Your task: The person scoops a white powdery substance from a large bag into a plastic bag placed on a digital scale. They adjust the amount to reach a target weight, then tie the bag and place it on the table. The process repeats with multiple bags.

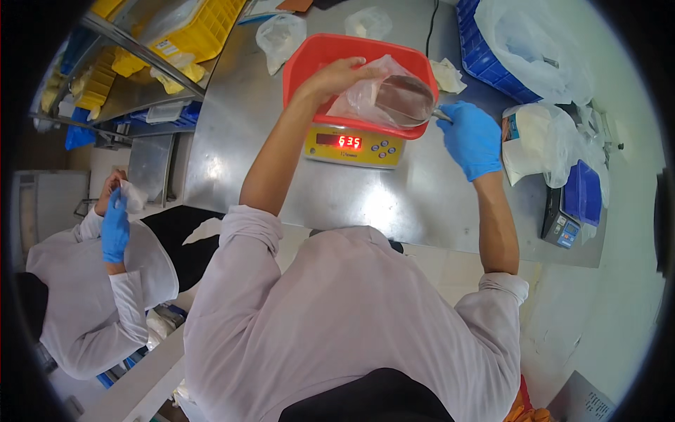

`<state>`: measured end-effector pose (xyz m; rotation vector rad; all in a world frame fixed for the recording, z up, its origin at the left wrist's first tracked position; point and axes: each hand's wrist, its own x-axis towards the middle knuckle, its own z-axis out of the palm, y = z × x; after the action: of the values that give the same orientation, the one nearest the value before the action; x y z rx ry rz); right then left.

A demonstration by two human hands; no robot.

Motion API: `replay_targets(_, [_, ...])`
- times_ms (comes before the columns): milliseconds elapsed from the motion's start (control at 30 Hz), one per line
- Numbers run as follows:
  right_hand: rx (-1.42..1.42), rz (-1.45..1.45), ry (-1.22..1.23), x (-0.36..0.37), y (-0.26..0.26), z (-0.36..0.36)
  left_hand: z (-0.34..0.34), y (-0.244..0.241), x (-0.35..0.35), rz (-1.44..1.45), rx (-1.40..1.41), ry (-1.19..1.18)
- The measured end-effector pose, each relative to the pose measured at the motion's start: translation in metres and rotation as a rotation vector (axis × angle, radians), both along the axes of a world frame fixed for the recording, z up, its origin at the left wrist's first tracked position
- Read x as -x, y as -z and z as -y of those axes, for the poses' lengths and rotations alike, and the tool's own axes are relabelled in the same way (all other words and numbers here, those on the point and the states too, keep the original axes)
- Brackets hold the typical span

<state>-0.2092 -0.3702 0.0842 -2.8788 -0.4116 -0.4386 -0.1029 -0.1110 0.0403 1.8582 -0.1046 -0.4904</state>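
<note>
A red plastic basin (298,63) rests on a yellow digital scale (352,157) with a lit red display. Inside the basin lies a clear plastic bag (350,103) with pale contents. My left hand (340,76), ungloved, is at the bag's upper edge; its fingertips are partly behind the plastic. In my blue-gloved right hand (469,140) is the handle of a metal scoop (406,100), whose bowl is at the bag's mouth, over the basin's right side. Whether the scoop holds anything is hard to tell.
A blue crate (488,71) lined with plastic stands back right. Near it are a bag of white powder (527,142), a blue tray (582,192) and a black scale (560,229). Small plastic bags (282,39) lie behind the basin. Yellow crates (203,31) fill a left rack; a co-worker (100,290) stands left.
</note>
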Motion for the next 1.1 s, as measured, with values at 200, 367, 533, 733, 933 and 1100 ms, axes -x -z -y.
replay_targets(200, [-0.029, -0.126, 0.041, -0.005, 0.014, -0.015, 0.007, -0.012, 0.012, -0.068, 0.077, -0.003])
replay_targets(367, [-0.022, -0.101, 0.085, 0.012, -0.001, -0.007, -0.011, -0.019, 0.019, 0.109, 0.011, -0.104])
replay_targets(533, [0.077, 0.071, 0.021, 0.025, -0.019, 0.007, -0.038, -0.043, 0.04, 0.222, 0.144, -0.143])
replay_targets(733, [0.093, 0.048, 0.072, 0.02, -0.024, 0.012, -0.063, -0.064, 0.068, 0.309, 0.292, -0.234])
replay_targets(933, [-0.617, -0.201, 0.274, 0.049, -0.054, 0.055, -0.1, -0.079, 0.099, 0.353, 0.392, -0.371])
replay_targets(1100, [-1.002, -0.151, 0.563, 0.092, -0.04, 0.125, -0.124, -0.061, 0.118, 0.31, 0.354, -0.483])
